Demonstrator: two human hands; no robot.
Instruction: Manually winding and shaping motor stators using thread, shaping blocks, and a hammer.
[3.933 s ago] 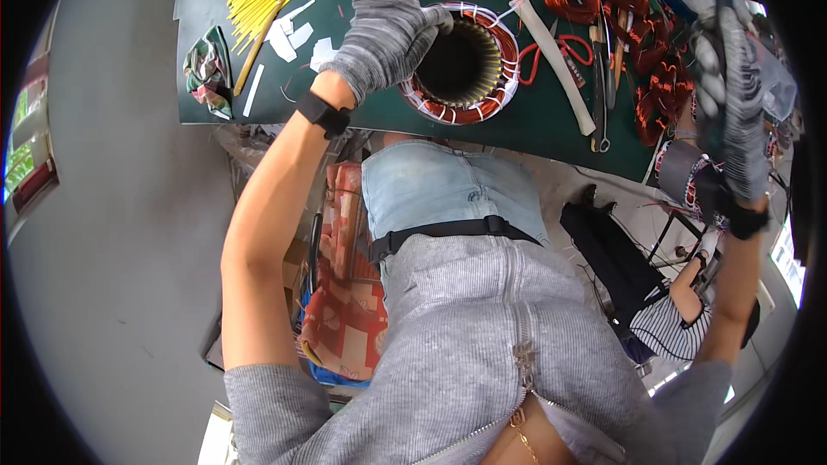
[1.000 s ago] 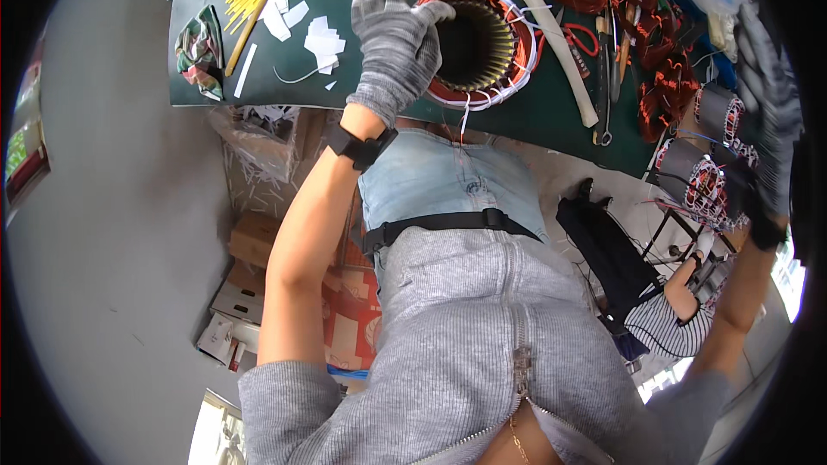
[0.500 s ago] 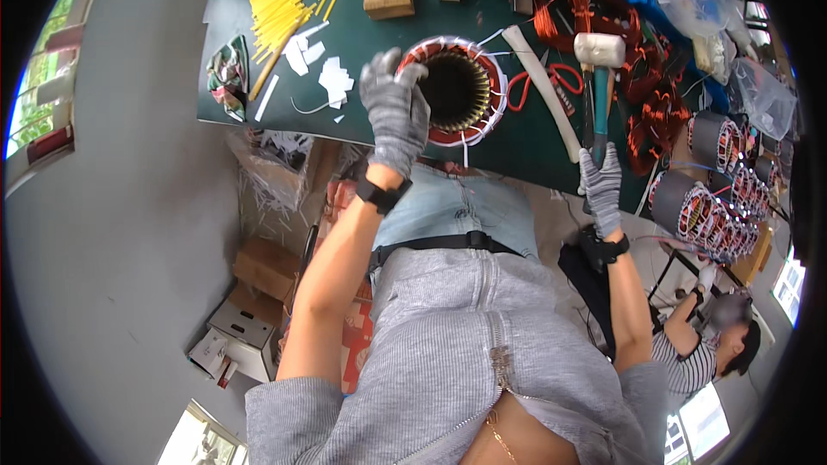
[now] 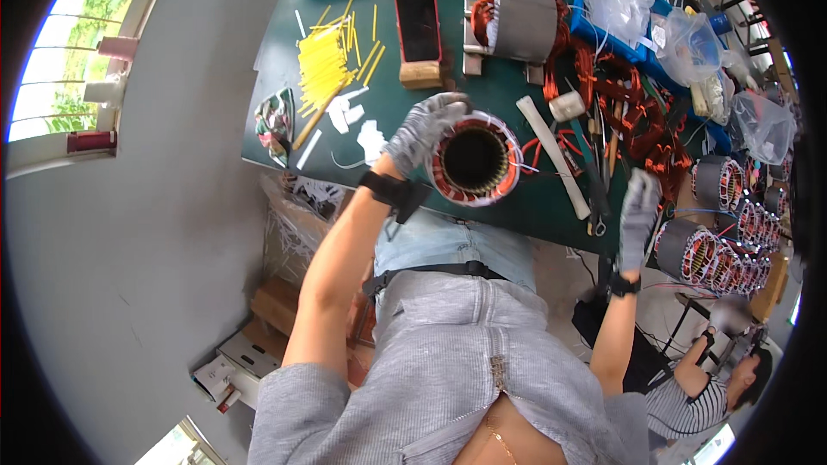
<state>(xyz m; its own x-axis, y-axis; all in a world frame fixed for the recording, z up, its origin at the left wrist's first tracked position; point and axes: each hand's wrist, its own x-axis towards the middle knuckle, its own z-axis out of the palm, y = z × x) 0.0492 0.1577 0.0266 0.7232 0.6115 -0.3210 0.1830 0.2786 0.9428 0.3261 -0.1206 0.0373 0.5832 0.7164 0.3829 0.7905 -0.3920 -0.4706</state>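
Note:
A motor stator [image 4: 479, 200] with copper windings and white lacing stands on the green table in front of me, its round bore facing up. My left hand [image 4: 422, 131], in a grey glove, reaches over its upper left rim. The fingers are stretched and slightly bent; whether they touch the windings I cannot tell. A mallet [image 4: 568, 106] with a whitish head and green-and-black handle lies among tools right of the stator. My gloved right hand [image 4: 637, 217] is beside the table's right front edge, holding nothing, its fingers extended. A pale wooden stick [image 4: 554, 158] lies between stator and mallet.
Yellow strips [image 4: 326, 65], white paper scraps and a patterned cloth [image 4: 275, 125] lie at left. A phone [image 4: 419, 26] leans on a wooden block [image 4: 421, 76]. Behind stands another stator [image 4: 524, 21]. Copper coils [image 4: 633, 120] and wound stators [image 4: 680, 245] fill the right. Another person sits lower right.
The mallet, held in my right hand before, now lies on the table; that hand has let go and moved right. My left hand remains at the stator's upper left. The view has shifted.

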